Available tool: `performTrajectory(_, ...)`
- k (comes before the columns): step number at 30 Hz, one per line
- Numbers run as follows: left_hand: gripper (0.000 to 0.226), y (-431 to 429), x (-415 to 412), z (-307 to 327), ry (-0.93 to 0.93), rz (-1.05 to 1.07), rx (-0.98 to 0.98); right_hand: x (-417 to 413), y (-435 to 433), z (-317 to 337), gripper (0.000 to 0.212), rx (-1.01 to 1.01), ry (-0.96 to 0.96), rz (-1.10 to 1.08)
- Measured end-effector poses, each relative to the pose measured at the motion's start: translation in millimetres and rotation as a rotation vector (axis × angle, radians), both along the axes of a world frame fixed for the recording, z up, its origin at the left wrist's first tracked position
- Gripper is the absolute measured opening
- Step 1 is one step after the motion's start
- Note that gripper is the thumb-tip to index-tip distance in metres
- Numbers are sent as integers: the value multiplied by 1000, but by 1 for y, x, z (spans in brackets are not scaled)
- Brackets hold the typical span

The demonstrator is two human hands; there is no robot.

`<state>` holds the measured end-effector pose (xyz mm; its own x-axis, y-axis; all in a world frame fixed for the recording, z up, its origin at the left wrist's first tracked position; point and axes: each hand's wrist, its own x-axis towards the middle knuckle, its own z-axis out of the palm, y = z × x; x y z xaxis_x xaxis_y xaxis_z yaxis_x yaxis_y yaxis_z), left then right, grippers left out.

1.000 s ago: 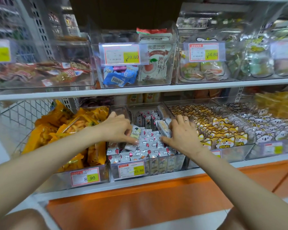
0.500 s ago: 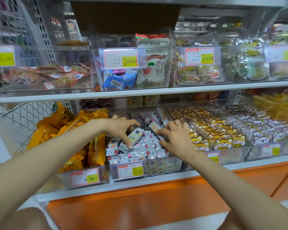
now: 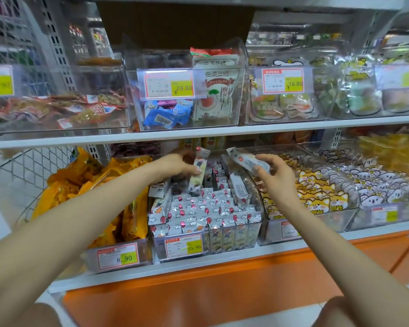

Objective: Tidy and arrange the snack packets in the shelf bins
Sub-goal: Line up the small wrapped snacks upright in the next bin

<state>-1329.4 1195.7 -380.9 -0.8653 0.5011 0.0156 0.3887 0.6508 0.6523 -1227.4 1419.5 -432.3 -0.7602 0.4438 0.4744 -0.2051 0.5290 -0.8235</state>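
Rows of packets (image 3: 198, 210) fill the clear bin (image 3: 257, 208) on the lower shelf (image 3: 222, 260). Above its back half, my left hand (image 3: 175, 165) pinches an upright packet (image 3: 200, 172) in its fingers (image 3: 191, 171). My right hand (image 3: 275, 178) has its fingers curled round a tilted packet (image 3: 244, 160).

We see small white snack packets (image 3: 206, 213) printed with red spots and grey clouds, yellow plastic bags (image 3: 85, 182), and fox-faced orange-and-white packets (image 3: 316, 185).
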Motion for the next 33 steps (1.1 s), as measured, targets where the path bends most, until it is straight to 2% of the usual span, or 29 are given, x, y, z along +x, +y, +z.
performTrajectory(3, 72, 18, -5, -2, 4, 113, 90, 0, 8, -2, 19, -86, 9, 27)
performTrajectory(7, 70, 40, -12, -15, -44, 170, 31, 0, 8, -2, 14, -170, 27, 39)
performTrajectory(14, 72, 50, -17, -39, -32, 0, -190, 1, 10, -1, 22, -184, 65, -30)
performTrajectory(18, 59, 51, -23, -39, -86, -90, -216, -2, 11, -1, 21, -101, 46, -48)
performTrajectory(21, 67, 49, -26, -37, -104, -118, -305, -5, 9, 1, 26, -78, 58, -27)
performTrajectory(25, 37, 47, -25, -39, -189, -204, -455, -12, 6, 4, 43, -109, 60, -61)
performTrajectory(29, 47, 46, -28, -40, -233, -254, -481, -26, 5, 9, 42, -96, 52, -21)
performTrajectory(33, 52, 41, -35, -41, -247, -256, -423, -43, 0, 15, 52, -6, 1, 37)
